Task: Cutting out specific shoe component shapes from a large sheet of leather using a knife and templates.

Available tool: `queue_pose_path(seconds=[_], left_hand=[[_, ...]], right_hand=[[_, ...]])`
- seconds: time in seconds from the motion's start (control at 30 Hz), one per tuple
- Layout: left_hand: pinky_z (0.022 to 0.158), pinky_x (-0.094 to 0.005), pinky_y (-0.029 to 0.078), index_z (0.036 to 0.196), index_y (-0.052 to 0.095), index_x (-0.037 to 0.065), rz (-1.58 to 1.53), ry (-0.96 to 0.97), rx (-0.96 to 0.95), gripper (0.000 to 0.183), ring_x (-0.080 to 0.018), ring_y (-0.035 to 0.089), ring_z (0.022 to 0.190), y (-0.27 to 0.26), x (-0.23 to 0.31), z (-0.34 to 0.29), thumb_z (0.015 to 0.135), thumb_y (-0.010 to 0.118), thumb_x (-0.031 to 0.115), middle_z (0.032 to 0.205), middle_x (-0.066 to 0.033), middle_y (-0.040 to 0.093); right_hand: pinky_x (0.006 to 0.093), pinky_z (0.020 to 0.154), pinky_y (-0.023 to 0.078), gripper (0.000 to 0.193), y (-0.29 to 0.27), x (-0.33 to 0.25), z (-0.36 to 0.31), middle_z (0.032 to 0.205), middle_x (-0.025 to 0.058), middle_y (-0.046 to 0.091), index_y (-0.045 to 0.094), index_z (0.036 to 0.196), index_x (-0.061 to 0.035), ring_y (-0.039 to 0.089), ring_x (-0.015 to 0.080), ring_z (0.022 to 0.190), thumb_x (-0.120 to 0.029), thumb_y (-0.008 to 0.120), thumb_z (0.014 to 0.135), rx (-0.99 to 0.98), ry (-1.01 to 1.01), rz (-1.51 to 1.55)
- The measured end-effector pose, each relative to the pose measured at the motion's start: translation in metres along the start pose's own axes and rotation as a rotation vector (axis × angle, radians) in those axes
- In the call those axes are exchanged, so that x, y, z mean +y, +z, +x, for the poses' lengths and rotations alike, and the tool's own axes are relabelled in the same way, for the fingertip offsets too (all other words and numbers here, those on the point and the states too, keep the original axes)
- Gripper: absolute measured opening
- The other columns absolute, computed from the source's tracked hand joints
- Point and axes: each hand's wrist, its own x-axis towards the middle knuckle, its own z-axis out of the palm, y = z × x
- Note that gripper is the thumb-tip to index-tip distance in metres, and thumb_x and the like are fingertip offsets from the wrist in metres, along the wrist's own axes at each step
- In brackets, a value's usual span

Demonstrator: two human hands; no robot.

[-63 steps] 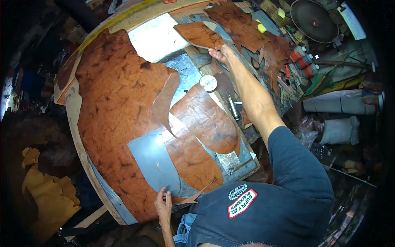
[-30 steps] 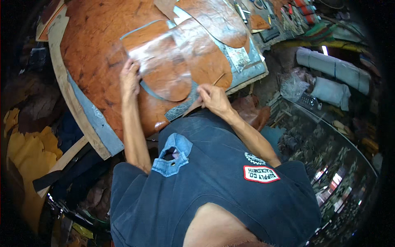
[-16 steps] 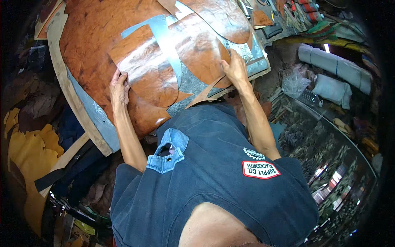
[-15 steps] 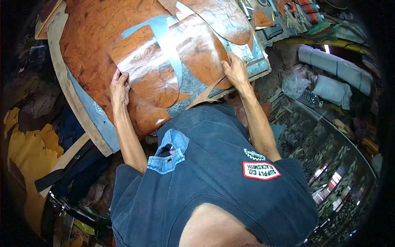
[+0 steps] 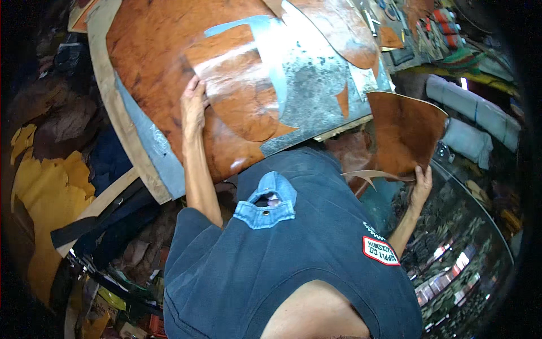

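My right hand grips the lower edge of a brown leather piece with curved sides, held out past the table's right side. A thin leather scrap hangs beside the piece's lower edge. At the left, my left hand has its fingers closed at the edge of a glossy cut leather panel. That panel lies on a large brown hide spread over the table. A bare, mottled grey metal sheet shows right of the panel.
A wooden strip borders the table at left. Another cut leather piece lies at the far side, near tools. Wrapped rolls and a glass-topped surface are at right. Yellow leather hangs at lower left.
My right hand has lifted the right-hand leather piece off the table and moved it right and toward me, uncovering the metal sheet. My left hand stays at the panel's edge.
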Motion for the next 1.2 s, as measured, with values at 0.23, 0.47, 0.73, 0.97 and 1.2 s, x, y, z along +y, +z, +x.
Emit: queue_pose_path(seconds=[0.23, 0.47, 0.73, 0.97, 1.2], left_hand=[[0.062, -0.0217, 0.048, 0.134, 0.049, 0.001, 0.379, 0.049, -0.073, 0.045, -0.0074, 0.056, 0.074, 0.002, -0.009, 0.011, 0.095, 0.059, 0.022, 0.094, 0.0001, 0.063], [0.077, -0.0420, 0.049, 0.124, 0.058, -0.004, 1.109, 0.509, 0.261, 0.058, -0.0324, 0.061, 0.081, 0.026, 0.000, -0.011, 0.082, 0.072, 0.035, 0.083, -0.0176, 0.063], [0.077, -0.0468, 0.048, 0.110, 0.064, -0.002, 1.279, 0.404, 0.293, 0.053, -0.0370, 0.061, 0.087, 0.047, 0.013, -0.015, 0.081, 0.072, 0.041, 0.091, -0.0196, 0.065], [0.070, -0.0454, 0.047, 0.095, 0.059, 0.000, 1.262, 0.536, 0.402, 0.030, -0.0351, 0.061, 0.080, 0.054, 0.012, -0.021, 0.083, 0.072, 0.025, 0.086, -0.0177, 0.063], [0.062, -0.0402, 0.047, 0.090, 0.057, 0.000, 1.091, 0.488, 0.330, 0.019, -0.0291, 0.060, 0.063, 0.045, 0.010, -0.018, 0.086, 0.068, 0.016, 0.073, -0.0161, 0.062]], right_hand=[[0.0321, 0.094, 0.046, 0.057, 0.108, 0.009, 0.026, 0.125, 0.0160, 0.058, 0.040, 0.138, 0.0066, 0.060, 0.0195, 0.105, -0.013, 0.065, 0.090, -0.095, 0.040, 0.135], [0.0333, 0.102, 0.042, 0.055, 0.204, 0.026, 0.008, 0.133, 0.0184, 0.053, 0.031, 0.144, 0.0051, 0.053, 0.0214, 0.119, 0.003, 0.049, 0.092, -0.520, 0.206, 0.020], [0.0326, 0.069, 0.057, 0.049, 0.178, 0.022, -0.010, 0.122, 0.0200, 0.061, 0.040, 0.141, -0.0005, 0.068, 0.0262, 0.092, 0.002, 0.043, 0.092, -0.490, -0.120, -0.405], [0.0405, 0.083, 0.053, 0.036, 0.176, 0.021, 0.010, 0.113, 0.0234, 0.064, 0.054, 0.128, -0.0038, 0.064, 0.0393, 0.098, -0.004, 0.051, 0.092, -0.320, -0.353, -0.587], [0.0432, 0.066, 0.053, 0.045, 0.161, 0.019, 0.042, 0.095, 0.0218, 0.067, 0.049, 0.134, -0.0088, 0.067, 0.0384, 0.080, -0.020, 0.061, 0.091, -0.552, -0.458, -0.604]])
